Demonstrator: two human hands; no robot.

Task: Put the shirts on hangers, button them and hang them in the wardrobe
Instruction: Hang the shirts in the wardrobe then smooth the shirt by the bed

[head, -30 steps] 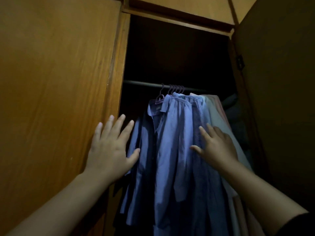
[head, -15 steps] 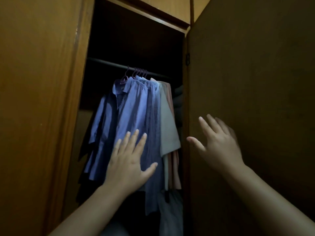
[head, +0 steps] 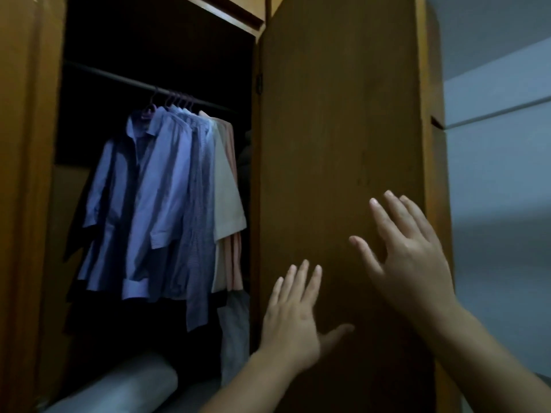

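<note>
Change: both hands off the shirts (head: 155,204) since a second ago, now over at the right door (head: 337,174); view swung right with them.
Left hand (head: 293,320): fingers straight, flat against the door's lower part, holding nothing.
Right hand (head: 408,251): fingers spread, at the door face, holding nothing; contact unclear.
Meaning: hanging looks finished; closing the door judged to be next.
Wardrobe (head: 32,204): open, dark inside.
Rail (head: 119,80): carries purple hangers (head: 174,101) bunched together.
Shirts: on the hangers in a row, blue ones in front, a pale one and a pink one behind, pressed close; buttoning hard to tell in the dim light.
Floor of wardrobe: grey roll (head: 131,389), dark clothes beside it.
</note>
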